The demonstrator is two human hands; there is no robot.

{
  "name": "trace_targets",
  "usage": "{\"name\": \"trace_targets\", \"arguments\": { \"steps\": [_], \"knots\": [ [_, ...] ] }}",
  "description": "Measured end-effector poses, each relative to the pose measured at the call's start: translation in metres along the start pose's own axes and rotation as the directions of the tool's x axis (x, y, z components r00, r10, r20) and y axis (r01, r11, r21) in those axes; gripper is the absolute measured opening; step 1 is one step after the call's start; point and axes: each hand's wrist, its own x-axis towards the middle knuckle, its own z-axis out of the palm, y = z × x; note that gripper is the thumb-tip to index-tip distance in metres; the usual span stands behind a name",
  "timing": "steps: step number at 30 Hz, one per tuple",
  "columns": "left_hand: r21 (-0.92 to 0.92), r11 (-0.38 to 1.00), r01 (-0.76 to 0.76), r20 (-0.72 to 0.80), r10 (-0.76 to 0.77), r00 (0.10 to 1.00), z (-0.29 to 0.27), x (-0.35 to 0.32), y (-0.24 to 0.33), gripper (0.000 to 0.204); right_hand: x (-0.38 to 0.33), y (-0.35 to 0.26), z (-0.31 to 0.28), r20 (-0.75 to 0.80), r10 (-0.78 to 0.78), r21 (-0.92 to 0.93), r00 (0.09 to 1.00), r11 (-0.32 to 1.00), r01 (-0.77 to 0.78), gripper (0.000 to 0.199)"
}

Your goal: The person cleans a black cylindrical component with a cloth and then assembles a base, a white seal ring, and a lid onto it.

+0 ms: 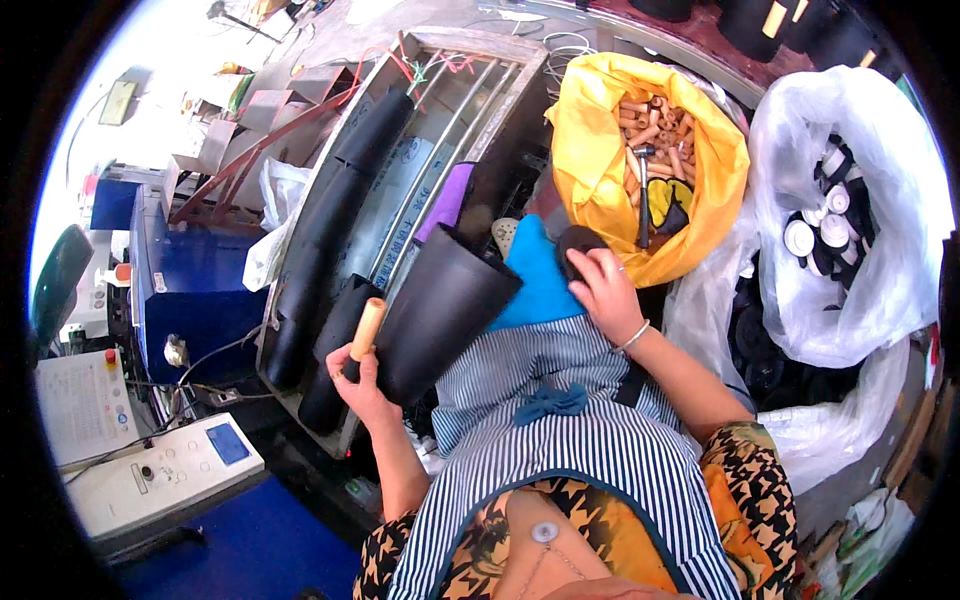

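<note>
My left hand (362,388) grips a short tan wooden handle (367,328) whose dark end points down, just left of a large black cone-shaped sleeve (440,305) lying across my lap. My right hand (606,292) rests on a small dark round piece (578,243) at the edge of a blue cloth (536,275) on my lap. I wear a blue-and-white striped apron (545,420).
A yellow bag (600,170) of tan wooden handles with a hammer (643,190) stands ahead on the right. A white plastic bag (860,200) of black-and-white caps is at far right. A metal rack (440,130) with long black tubes (330,220) runs ahead left. A blue machine (190,290) and control box (160,475) stand at left.
</note>
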Motion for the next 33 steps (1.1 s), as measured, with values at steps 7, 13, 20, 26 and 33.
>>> {"name": "trace_targets", "arguments": {
  "steps": [7,13,20,26,33],
  "knots": [
    [-0.039,0.997,-0.059,0.19,0.065,0.98,0.033,-0.003,0.008,0.031,0.025,0.007,-0.006,0.154,0.246,0.158,0.957,0.95,-0.27,0.039],
    [-0.216,0.976,-0.037,0.259,0.093,0.961,0.061,-0.002,0.02,0.035,0.046,-0.062,-0.053,-0.022,0.092,0.659,0.995,0.751,-0.055,0.05],
    [-0.184,0.953,0.239,0.528,-0.109,0.842,0.064,0.038,0.055,0.041,0.031,-0.082,-0.08,-0.253,-0.202,0.522,0.946,0.795,0.309,0.042],
    [-0.013,0.991,0.136,0.459,-0.115,0.881,0.072,0.044,0.077,0.029,0.03,-0.087,-0.079,-0.17,0.003,0.519,0.985,0.85,0.087,0.062],
    [-0.255,0.82,-0.512,0.553,0.558,0.619,0.085,0.026,0.087,0.041,0.04,-0.062,-0.067,-0.081,0.424,0.879,0.902,0.457,-0.136,0.053]
  ]
}}
